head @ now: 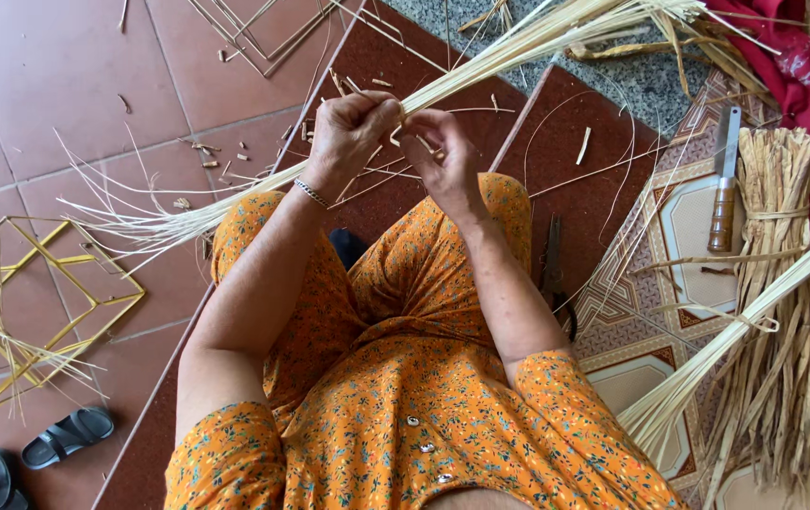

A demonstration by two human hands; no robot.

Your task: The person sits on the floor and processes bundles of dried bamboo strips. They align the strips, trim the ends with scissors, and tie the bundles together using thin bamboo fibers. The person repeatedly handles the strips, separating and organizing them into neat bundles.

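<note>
A long bundle of pale thin bamboo strips (518,52) runs diagonally from the upper right down to the left, where its ends fan out over the tiles. My left hand (348,132) is closed around the bundle near its middle. My right hand (444,156) sits just beside it, fingers pinching a few strips of the same bundle. Both hands are held above my lap in an orange flowered dress (405,378). A thin bracelet (311,193) is on my left wrist.
A yellow strip frame (36,302) lies at the left, black sandals (65,436) below it. A wooden-handled knife (724,184) lies on patterned tile at right, beside a tied bundle of thick strips (778,283). Pliers (554,269) rest by my right arm. Red cloth (801,66) is top right.
</note>
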